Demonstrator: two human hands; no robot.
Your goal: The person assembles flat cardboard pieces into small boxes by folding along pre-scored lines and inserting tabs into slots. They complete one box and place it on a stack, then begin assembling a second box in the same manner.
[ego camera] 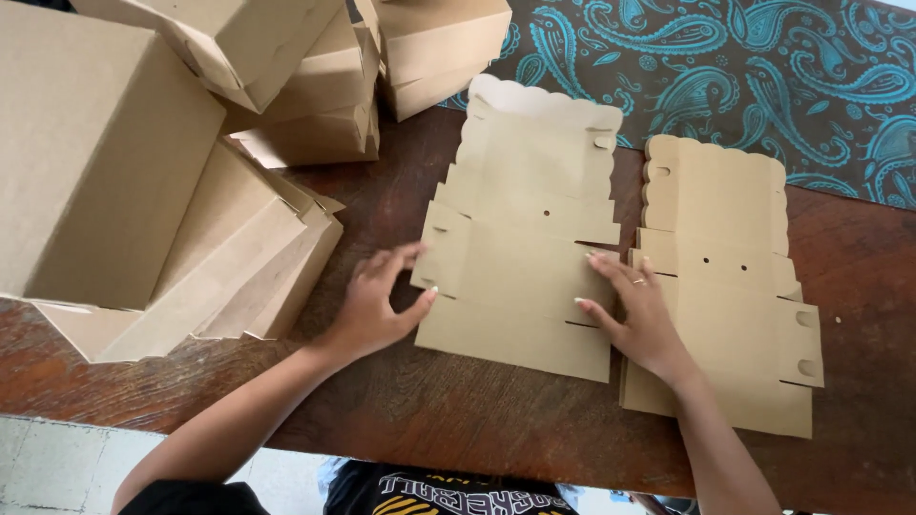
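The dark wooden table (401, 410) fills most of what you see, with a teal paisley cloth (763, 76) lying across its far right side. On the left, a heap of folded cardboard boxes (143, 172) takes up the far left corner, some lying on their sides and leaning on one another, the nearest one reaching to the table's near edge.

In the middle lies the flat cardboard blank (520, 238) you are working on, its scalloped end pointing away from you and its near panels lying on the table just in front of you. Just to its right is a second flat blank (725, 286) of the same cut, also scalloped at the far end, its left edge tucked under the first one.

Your left hand (377, 305) is at the left edge of the middle blank: the thumb presses against the edge of the near panel, and the fingers are spread above it, curled toward the side flap. That grip is loose, not pinched tight. Your right hand (634, 310) lies flat on the right edge of the same blank, fingers spread and pressing down where it overlaps the second blank, holding nothing between them. A ring shows on one finger of that hand.
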